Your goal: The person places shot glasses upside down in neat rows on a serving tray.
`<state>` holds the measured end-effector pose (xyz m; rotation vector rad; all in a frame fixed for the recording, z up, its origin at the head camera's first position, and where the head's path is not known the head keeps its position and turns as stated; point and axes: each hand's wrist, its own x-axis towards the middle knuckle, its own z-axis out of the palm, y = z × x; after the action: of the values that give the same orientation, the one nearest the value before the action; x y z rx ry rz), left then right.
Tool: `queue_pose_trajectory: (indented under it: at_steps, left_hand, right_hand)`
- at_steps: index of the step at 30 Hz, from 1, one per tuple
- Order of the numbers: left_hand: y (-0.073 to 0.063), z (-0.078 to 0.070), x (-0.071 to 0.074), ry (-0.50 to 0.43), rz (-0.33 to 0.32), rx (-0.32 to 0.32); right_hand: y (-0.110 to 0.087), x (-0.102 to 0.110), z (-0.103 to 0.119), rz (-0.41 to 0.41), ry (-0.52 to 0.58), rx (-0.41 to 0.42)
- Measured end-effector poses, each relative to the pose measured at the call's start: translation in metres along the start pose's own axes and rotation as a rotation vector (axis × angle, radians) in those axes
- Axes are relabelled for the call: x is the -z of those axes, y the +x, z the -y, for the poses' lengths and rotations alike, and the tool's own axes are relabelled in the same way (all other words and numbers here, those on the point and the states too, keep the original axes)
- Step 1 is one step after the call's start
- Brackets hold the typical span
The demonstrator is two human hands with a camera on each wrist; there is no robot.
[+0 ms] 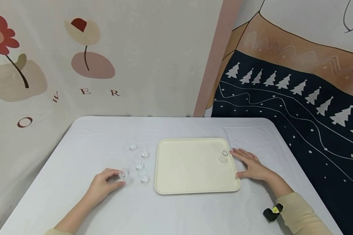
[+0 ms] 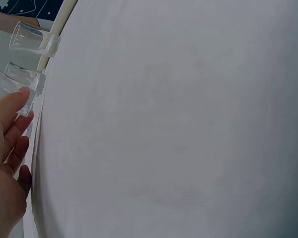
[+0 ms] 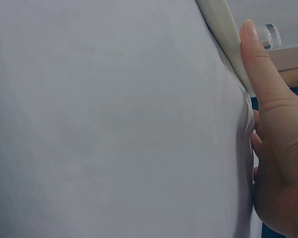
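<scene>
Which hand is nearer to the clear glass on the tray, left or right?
Right. The right hand is at the right edge of the tray, close beside that glass; the left hand is off past the tray's left side, pinching another glass.

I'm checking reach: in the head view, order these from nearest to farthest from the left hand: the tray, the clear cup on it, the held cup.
1. Held cup: in the left hand.
2. Tray: right of that hand.
3. Cup on tray: by its right edge.

White cloth [image 1: 200, 213] covers the surface [image 1: 111, 129]; a cream tray [image 1: 191, 168] lies flat there, four small clear glasses [image 1: 139, 165] standing left of it.
</scene>
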<state>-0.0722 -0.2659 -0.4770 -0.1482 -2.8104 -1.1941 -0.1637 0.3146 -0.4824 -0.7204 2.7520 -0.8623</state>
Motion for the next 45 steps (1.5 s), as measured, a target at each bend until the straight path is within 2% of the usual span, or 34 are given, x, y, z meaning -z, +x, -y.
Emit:
queue_pose_trajectory:
  at_steps: [8,19,26,29,36,45]
  left_hand:
    - [0.000,-0.008,0.003,-0.055,-0.018,-0.007]
    - [0.000,-0.026,0.006,-0.112,-0.023,0.026]
    - [0.007,-0.043,0.006,-0.193,-0.054,-0.040]
    - [0.011,-0.050,0.004,-0.267,-0.063,-0.071]
    - [0.020,-0.060,-0.006,-0.399,-0.078,-0.182]
    - [0.033,-0.084,-0.016,-0.449,-0.101,-0.210]
  right_hand:
    - [0.000,0.000,0.000,-0.002,0.002,0.004]
    - [0.000,0.001,0.001,-0.002,-0.006,0.017]
    - [0.000,0.000,0.001,-0.002,0.001,0.002]
    - [0.000,0.000,0.001,0.000,0.003,-0.008]
    - [0.000,-0.001,0.003,0.001,0.008,-0.008]
    - [0.000,0.000,0.002,0.006,0.010,-0.007]
